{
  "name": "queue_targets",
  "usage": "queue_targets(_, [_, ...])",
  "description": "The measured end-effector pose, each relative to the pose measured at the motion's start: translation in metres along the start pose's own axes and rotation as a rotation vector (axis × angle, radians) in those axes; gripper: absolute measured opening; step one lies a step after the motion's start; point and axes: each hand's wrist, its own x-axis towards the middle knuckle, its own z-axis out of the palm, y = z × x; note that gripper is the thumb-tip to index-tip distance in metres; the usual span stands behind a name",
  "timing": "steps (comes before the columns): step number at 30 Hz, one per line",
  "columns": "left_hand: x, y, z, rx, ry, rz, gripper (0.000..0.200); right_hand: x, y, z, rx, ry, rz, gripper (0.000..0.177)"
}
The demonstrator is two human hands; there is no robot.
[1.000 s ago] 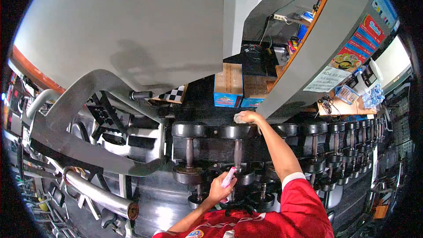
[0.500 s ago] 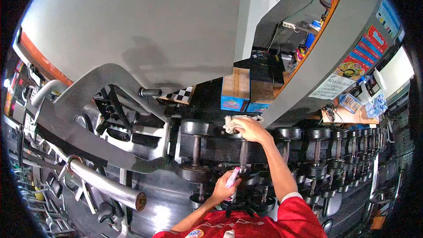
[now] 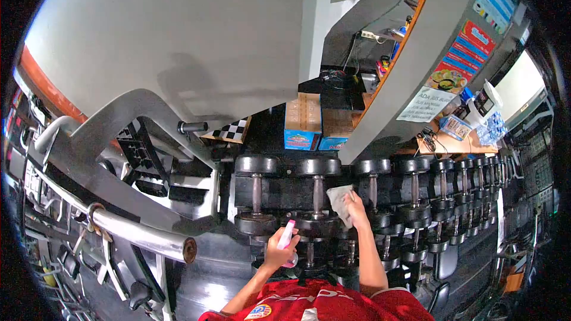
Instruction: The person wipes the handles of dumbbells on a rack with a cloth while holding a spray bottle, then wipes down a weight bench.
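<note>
Closed around a small spray bottle with a pink and white top [image 3: 286, 235], my left hand [image 3: 277, 252] is in front of the dumbbell rack. My right hand [image 3: 355, 209] grips a pale grey cloth [image 3: 340, 202], which hangs from the fingers beside the handle of a black dumbbell [image 3: 318, 196]. Another dumbbell [image 3: 256, 195] lies to the left of that one. To the right of the cloth is a third dumbbell [image 3: 373, 190] with a bare metal handle.
More dumbbells [image 3: 415, 187] run off to the right in two tiers. A grey exercise machine with a chrome bar end [image 3: 189, 250] stands at left. Behind the rack are cardboard boxes [image 3: 303, 120], a grey wall [image 3: 238, 35] and a counter with posters [image 3: 449, 77].
My right hand with the cloth has come down off the dumbbell's far head to beside its handle. My left hand has shifted slightly left with the bottle. The view has shifted a little.
</note>
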Motion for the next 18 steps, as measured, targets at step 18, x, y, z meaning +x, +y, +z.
queue_targets(18, [-0.042, 0.002, -0.037, 0.044, 0.058, -0.024, 0.023, 0.029, -0.089, 0.115, 1.399, 0.516, 0.087, 0.02])
